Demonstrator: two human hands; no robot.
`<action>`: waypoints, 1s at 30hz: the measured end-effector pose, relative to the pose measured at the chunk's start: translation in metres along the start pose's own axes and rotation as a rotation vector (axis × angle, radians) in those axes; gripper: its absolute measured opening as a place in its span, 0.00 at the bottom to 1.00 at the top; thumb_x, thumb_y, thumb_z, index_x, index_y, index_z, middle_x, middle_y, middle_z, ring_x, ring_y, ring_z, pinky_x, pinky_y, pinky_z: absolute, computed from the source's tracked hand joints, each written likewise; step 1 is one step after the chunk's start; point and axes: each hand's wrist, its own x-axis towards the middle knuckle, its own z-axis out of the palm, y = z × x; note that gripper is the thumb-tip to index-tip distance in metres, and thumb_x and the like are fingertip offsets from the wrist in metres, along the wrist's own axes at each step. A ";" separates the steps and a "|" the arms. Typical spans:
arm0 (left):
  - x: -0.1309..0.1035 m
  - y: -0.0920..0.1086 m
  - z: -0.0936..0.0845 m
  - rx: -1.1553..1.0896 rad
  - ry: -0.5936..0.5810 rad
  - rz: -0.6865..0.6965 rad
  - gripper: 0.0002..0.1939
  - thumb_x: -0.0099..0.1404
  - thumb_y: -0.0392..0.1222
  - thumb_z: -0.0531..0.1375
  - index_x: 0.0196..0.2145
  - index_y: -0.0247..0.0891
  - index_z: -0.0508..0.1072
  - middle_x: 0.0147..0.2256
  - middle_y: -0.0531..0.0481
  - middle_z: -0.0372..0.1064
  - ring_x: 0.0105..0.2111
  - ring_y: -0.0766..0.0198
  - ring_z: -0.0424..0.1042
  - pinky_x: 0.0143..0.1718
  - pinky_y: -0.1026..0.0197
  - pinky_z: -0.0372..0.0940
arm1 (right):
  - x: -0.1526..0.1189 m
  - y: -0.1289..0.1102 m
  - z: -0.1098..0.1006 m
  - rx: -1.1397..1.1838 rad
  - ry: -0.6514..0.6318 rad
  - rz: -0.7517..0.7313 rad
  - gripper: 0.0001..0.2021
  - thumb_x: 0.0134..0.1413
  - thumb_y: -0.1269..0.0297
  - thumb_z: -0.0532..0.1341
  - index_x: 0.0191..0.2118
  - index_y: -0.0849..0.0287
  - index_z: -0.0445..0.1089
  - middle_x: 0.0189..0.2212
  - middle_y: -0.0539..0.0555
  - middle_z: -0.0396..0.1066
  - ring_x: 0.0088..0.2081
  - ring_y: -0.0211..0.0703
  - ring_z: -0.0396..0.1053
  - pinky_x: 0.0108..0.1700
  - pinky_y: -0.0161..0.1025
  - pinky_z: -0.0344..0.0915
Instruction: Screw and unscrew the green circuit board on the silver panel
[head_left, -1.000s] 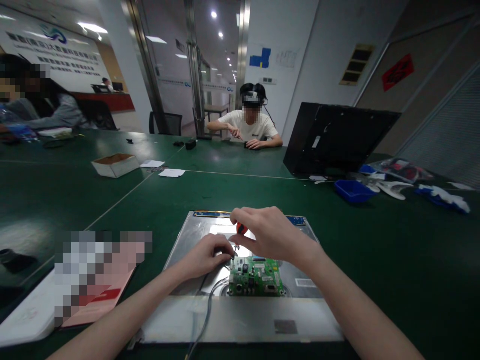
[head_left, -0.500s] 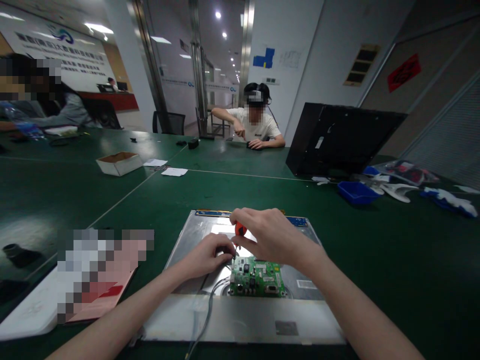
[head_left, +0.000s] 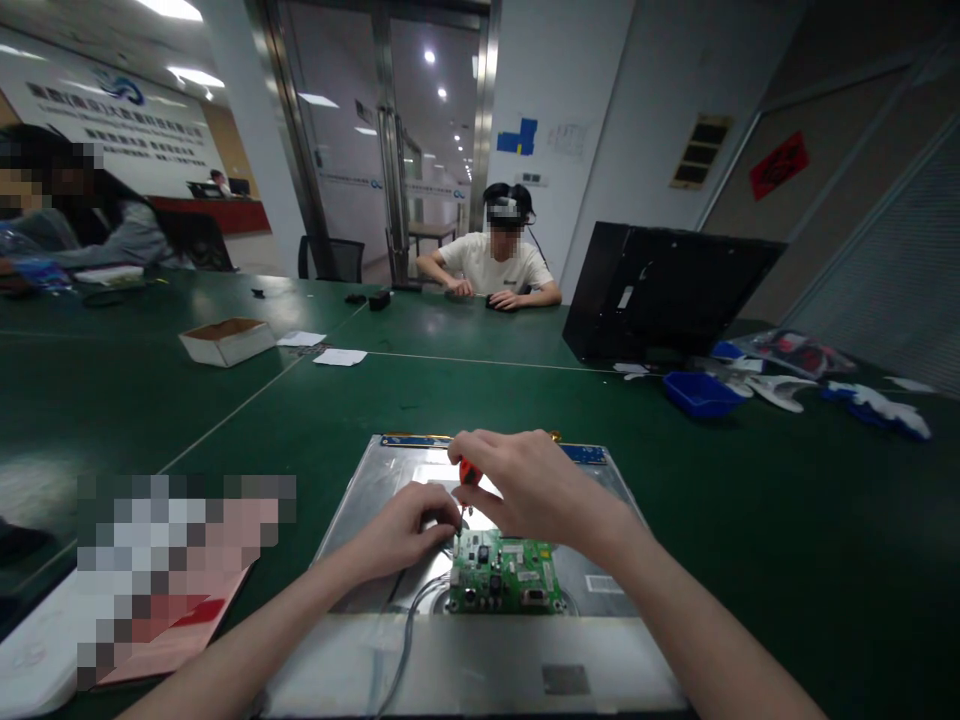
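A silvery display panel lies flat before me, with a green circuit board on its middle. My right hand is closed around the orange-red handle of a screwdriver. Its thin shaft points down at the board's upper left corner. There the fingertips of my left hand are pinched together beside the screwdriver tip; what they hold, if anything, is too small to make out. Grey cables run from the board's left side toward the panel's near edge.
A black monitor housing stands at the right, behind a blue tray and gloves. An open cardboard box and papers are at the left back. Across the table a person sits working.
The camera view has shifted slightly, so the panel and both hands appear a little lower. My grip on the screwdriver stays at the same board corner. The person opposite has lowered one hand.
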 end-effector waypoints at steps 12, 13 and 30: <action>0.000 -0.002 0.000 0.002 -0.028 -0.007 0.05 0.62 0.35 0.59 0.35 0.37 0.75 0.33 0.50 0.72 0.34 0.61 0.69 0.39 0.60 0.63 | -0.001 0.002 -0.005 0.067 -0.052 -0.020 0.12 0.55 0.69 0.55 0.46 0.59 0.62 0.38 0.53 0.72 0.30 0.37 0.65 0.30 0.37 0.51; 0.000 -0.002 0.000 0.001 -0.026 -0.007 0.05 0.62 0.34 0.59 0.35 0.37 0.75 0.33 0.50 0.72 0.34 0.61 0.69 0.39 0.60 0.63 | -0.001 0.002 -0.004 0.052 -0.045 -0.011 0.11 0.55 0.68 0.55 0.46 0.59 0.63 0.37 0.53 0.72 0.30 0.37 0.65 0.29 0.37 0.51; 0.000 0.001 -0.001 -0.017 -0.031 -0.020 0.05 0.61 0.33 0.59 0.35 0.37 0.75 0.33 0.51 0.73 0.34 0.62 0.69 0.39 0.60 0.62 | -0.004 0.003 -0.006 0.020 -0.051 0.017 0.11 0.57 0.67 0.56 0.46 0.59 0.62 0.37 0.53 0.73 0.31 0.39 0.67 0.29 0.36 0.50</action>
